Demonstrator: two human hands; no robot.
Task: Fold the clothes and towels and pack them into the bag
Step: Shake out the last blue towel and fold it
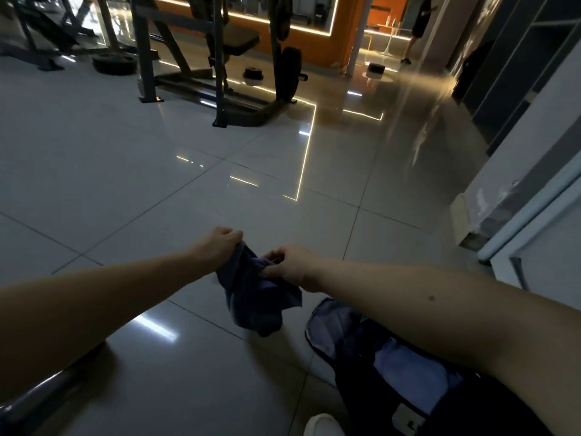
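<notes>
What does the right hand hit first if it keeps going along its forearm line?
The right hand already pinches the dark blue cloth, bunched in its path. Just beyond that is the left hand, gripping the cloth's other end. They look level, but depth is unclear from one view.

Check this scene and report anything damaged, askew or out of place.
The wall base on the right is chipped, its paint flaking. A weight plate lies loose on the floor by the rack. The dark cloth, gripped by the left hand and right hand, hangs bunched, not yet folded.
</notes>
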